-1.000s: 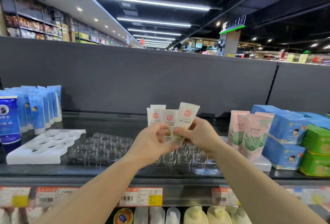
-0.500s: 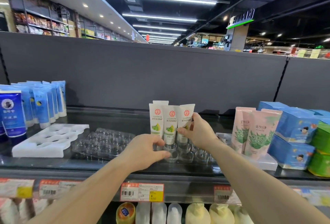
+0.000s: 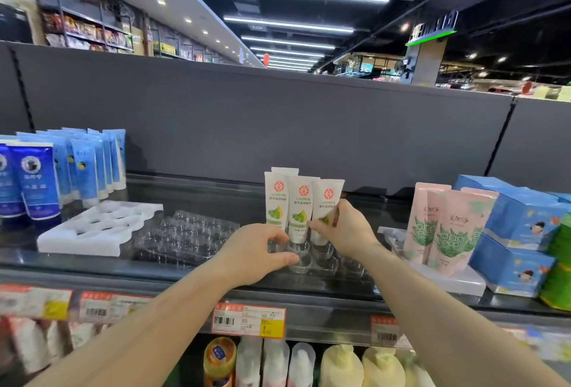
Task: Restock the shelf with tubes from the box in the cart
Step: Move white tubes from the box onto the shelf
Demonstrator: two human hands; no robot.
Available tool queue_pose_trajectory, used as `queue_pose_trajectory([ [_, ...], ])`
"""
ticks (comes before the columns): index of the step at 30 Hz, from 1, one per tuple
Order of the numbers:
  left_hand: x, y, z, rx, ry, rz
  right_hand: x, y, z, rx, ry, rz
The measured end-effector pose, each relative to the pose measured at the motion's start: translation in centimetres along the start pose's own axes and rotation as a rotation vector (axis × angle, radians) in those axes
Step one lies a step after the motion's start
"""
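shelf (image 3: 197, 189): white tubes (image 3: 304, 207) upright in clear tray (image 3: 324, 263), mid-shelf | right hand (image 3: 346, 230): pinching the rightmost tube (image 3: 327, 201), tilted | left hand (image 3: 256, 250): fingers curled on the tray's front cups, thumb on the rim, beside the left tube's base

On the dark glass shelf (image 3: 216, 189), white plastic tubes with red round logos (image 3: 301, 201) stand upright in a clear plastic cup tray (image 3: 327, 263). The right hand (image 3: 349, 229) pinches the rightmost tube; the left hand (image 3: 256, 250) grips the tray's front edge. Blue tubes (image 3: 83, 164) stand at left, pink pouches (image 3: 445, 226) at right.
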State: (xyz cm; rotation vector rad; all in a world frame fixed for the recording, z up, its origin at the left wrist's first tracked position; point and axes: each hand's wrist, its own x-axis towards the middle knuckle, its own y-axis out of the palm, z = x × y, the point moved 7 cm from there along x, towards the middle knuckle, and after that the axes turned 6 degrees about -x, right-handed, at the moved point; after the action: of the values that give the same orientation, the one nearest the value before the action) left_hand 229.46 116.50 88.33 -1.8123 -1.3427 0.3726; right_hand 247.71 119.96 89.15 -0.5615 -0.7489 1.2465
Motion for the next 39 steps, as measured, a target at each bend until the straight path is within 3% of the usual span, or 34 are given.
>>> queue_pose_trajectory([
  [3,0.1,-0.8,-0.2,-0.074,-0.005,-0.067,-0.4,-1.4,0.1,0.085,0.03,-0.019],
  [6,-0.1,-2.4,-0.5,-0.107,-0.01,-0.148,-2.0,-3.8,1.2,0.157,0.032,-0.203],
  [9,-1.7,-4.7,-0.7,-0.095,0.013,-0.235,-4.8,-3.9,3.9,0.21,-0.035,-0.347],
  [12,-5.0,-7.6,0.4,-0.051,0.007,-0.3,-7.7,-1.2,8.4,0.168,-0.145,-0.341],
  [18,-17.0,-16.6,8.6,0.112,-0.116,-0.395,-13.4,10.0,22.3,-0.081,-0.381,-0.128],
  [25,-39.2,-30.5,22.2,0.449,-0.496,-0.403,-26.6,31.0,42.0,-0.358,-0.628,0.297],
  [32,-60.3,-41.5,30.9,0.768,-0.86,-0.488,-40.4,45.2,58.7,-0.343,-0.902,0.452],
  [39,-73.5,-46.5,38.0,0.758,-1.118,-0.561,-49.2,55.4,68.2,-0.33,-1.016,0.568],
])
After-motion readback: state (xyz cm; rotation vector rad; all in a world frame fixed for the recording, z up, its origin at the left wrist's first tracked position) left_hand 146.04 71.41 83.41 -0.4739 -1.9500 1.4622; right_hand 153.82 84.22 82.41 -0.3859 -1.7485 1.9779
